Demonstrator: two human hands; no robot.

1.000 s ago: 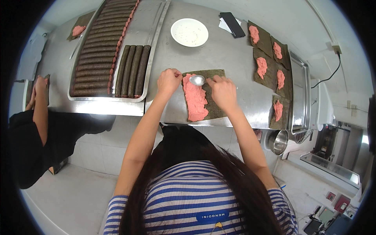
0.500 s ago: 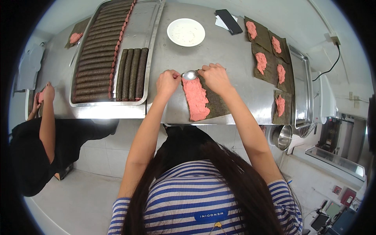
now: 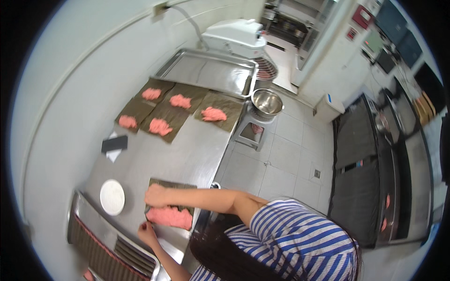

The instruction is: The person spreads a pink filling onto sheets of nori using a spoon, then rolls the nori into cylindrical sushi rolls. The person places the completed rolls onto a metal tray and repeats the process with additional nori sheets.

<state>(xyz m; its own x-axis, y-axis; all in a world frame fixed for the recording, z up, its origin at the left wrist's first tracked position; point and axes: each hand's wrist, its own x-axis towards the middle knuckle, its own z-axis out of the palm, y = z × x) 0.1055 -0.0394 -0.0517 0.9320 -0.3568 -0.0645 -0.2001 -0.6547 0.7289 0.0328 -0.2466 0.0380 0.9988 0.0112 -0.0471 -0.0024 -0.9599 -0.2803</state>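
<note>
A dark green seaweed sheet (image 3: 185, 198) lies on the steel table, with a broad strip of pink paste (image 3: 169, 217) spread over one side. My right hand (image 3: 157, 195) is closed in a fist at the sheet's far end, around a metal spoon (image 3: 147, 210) that is mostly hidden by the hand. Just off the paste, at the sheet's other corner, my left hand (image 3: 148, 233) has its fingertips pinched together. Whatever those fingers hold, if anything, is too small to make out.
A white bowl (image 3: 112, 197) and a dark phone (image 3: 115, 143) on white paper stand beyond my hands. Several seaweed sheets with pink clumps (image 3: 161, 126) lie near a metal tray (image 3: 206, 72). Another tray (image 3: 157, 268) holds dark rolls. A steel bowl (image 3: 267, 102) sits off the table's edge.
The view has swung to the right, showing more floor and room. My left hand has moved slightly away from the sheet's corner; my right hand remains at the sheet's far end.
</note>
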